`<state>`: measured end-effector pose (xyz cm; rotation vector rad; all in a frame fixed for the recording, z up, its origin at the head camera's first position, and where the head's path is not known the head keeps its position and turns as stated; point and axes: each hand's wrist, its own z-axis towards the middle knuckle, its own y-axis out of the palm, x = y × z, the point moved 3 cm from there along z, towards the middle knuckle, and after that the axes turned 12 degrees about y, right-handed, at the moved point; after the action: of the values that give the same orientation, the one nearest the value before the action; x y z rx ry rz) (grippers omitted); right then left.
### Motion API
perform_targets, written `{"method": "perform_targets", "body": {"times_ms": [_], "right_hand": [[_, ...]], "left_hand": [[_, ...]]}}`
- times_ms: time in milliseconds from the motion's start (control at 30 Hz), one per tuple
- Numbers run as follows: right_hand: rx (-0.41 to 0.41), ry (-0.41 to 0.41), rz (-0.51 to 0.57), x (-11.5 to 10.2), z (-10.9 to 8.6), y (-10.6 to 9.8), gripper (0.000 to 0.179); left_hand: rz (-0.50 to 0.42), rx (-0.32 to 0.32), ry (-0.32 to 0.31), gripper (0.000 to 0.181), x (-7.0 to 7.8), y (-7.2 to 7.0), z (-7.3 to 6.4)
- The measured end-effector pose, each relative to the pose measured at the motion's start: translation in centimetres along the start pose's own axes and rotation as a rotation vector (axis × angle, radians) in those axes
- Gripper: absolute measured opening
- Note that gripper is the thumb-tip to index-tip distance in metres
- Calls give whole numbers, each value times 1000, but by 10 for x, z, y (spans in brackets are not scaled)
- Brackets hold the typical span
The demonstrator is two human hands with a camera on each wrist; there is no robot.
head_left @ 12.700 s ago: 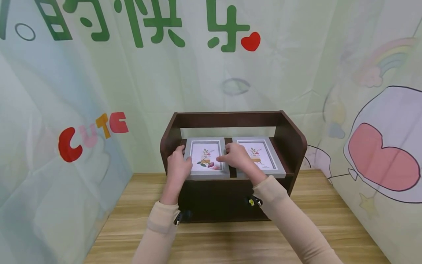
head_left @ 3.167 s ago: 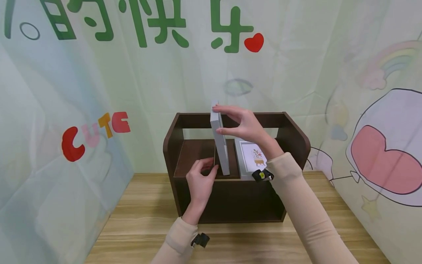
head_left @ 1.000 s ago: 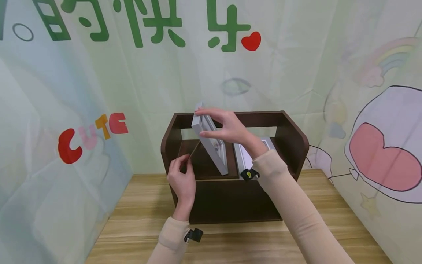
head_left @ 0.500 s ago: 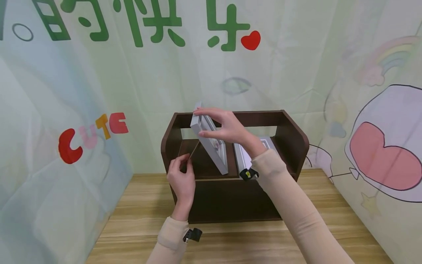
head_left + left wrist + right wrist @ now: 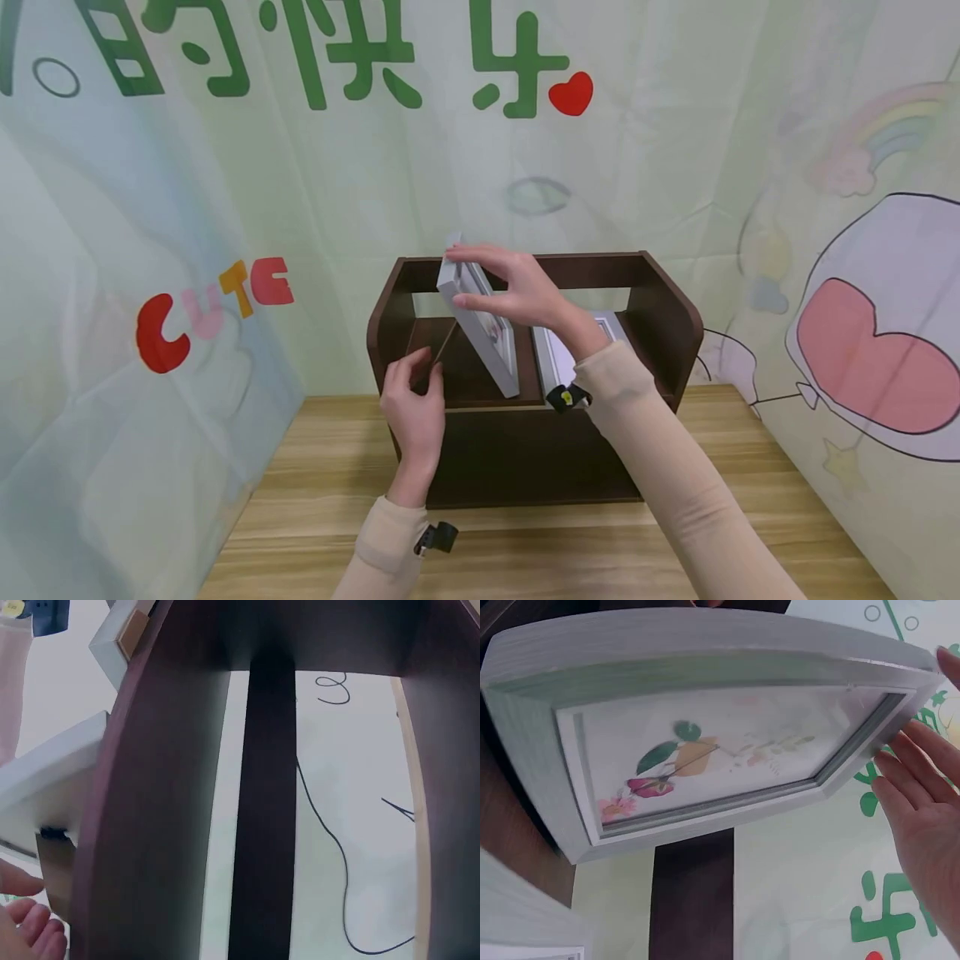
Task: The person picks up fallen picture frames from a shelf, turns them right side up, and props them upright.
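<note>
A grey photo frame (image 5: 480, 342) with a floral picture leans to the left on the top of a dark brown shelf (image 5: 536, 458). My right hand (image 5: 517, 283) grips its upper end between thumb and fingers; the right wrist view shows pressed flowers (image 5: 656, 784) behind its glass. At the frame's back, my left hand (image 5: 414, 404) pinches the lower end of its thin brown easel stand (image 5: 447, 340), which is swung out from the frame. In the left wrist view the stand (image 5: 56, 874) is partly hidden by the shelf's side panel.
A second grey photo frame (image 5: 551, 358) lies flat on the shelf top at the right, partly behind my right forearm. The shelf's raised sides and back rail (image 5: 592, 271) surround both frames. Wooden tabletop (image 5: 315, 500) extends below, with printed cloth (image 5: 322, 183) hanging behind.
The photo frame, flat earlier, was raised upright and then tipped left. My left hand moved left, swinging out the stand. Over the last second, both hands stay nearly still.
</note>
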<state>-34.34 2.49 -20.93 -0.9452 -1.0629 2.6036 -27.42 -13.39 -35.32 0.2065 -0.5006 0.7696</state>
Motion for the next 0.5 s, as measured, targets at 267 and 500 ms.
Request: {"method": "perform_targets", "body": {"times_ms": [267, 500], "right_hand": [[38, 203, 128, 18, -2, -5, 47], [10, 417, 67, 40, 0, -2, 48]], "left_hand": [[-102, 46, 106, 26, 24, 5, 3], [-158, 62, 118, 34, 35, 18, -1]]}}
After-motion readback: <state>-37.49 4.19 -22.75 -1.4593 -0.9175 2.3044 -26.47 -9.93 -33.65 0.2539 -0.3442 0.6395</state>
